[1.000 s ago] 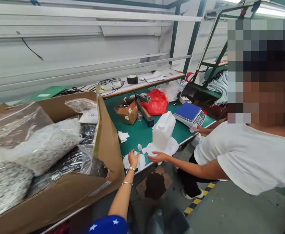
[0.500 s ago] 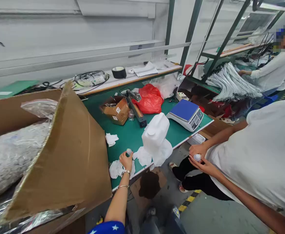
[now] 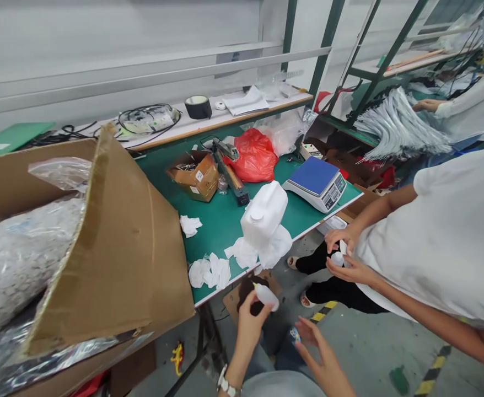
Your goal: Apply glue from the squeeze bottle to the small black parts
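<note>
My left hand (image 3: 252, 317) is closed on a small white squeeze bottle (image 3: 267, 296) with a yellowish tip, held tilted in front of the table's edge. To its right my right hand (image 3: 318, 353) holds nothing, its thumb and fingers spread apart. On the green table (image 3: 213, 231) beyond, a large white plastic jug (image 3: 263, 215) stands on crumpled white cloths (image 3: 275, 251). More crumpled white tissue (image 3: 209, 271) lies near the front edge, left of the jug, and a smaller piece (image 3: 191, 225) sits farther back.
A large open cardboard box (image 3: 134, 253) borders the table on the left. Behind the jug are a small carton (image 3: 198, 179), a red plastic bag (image 3: 256, 157) and a blue-topped scale (image 3: 316, 179). At right a co-worker's hands (image 3: 349, 259) hold a small white object.
My left hand has lifted away from the tissue on the table and drawn back toward me with the bottle. My right hand has come into view.
</note>
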Tool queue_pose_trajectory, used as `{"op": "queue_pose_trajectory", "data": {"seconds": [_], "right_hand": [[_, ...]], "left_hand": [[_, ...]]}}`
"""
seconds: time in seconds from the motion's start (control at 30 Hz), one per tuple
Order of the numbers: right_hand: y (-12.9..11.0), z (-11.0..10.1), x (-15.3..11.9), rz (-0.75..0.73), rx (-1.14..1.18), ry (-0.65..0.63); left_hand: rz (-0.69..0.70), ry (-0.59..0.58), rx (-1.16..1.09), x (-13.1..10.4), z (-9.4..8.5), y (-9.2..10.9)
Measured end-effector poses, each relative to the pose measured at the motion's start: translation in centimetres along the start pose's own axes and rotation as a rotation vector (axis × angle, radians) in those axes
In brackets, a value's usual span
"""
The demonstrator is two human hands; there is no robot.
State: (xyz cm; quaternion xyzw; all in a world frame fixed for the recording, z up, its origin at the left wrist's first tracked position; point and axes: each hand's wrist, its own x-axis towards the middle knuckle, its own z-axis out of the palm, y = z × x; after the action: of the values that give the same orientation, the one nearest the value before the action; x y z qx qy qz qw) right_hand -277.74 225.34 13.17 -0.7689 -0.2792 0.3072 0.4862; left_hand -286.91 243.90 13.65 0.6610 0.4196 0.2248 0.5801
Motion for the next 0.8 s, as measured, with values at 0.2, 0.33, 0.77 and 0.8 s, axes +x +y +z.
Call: {"op": "queue_pose_trajectory", "data": {"seconds": [0.2,0.33,0.77,0.8], "right_hand": [[-2.9,0.7,2.3,-0.088,0.046,-0.055],[-4.1,0.7,1.7,-0.079,0.062,-0.064],[-1.7,-2.0,-2.1,0.103,0.08,0.35],[-1.3,-2.8,-2.5,0.124,0.069,0.413]], "left_hand": [[0.077,-0.246,-0.147,-2.7,-0.2,5.1],[0.039,-0.295,-0.192,-3.4,-1.1,5.7],[-0.096,-0.276,-0.127,1.7,-1.0,3.0],[-0.088,-0.294,-0.108,2.7,-0.2,3.5]]}}
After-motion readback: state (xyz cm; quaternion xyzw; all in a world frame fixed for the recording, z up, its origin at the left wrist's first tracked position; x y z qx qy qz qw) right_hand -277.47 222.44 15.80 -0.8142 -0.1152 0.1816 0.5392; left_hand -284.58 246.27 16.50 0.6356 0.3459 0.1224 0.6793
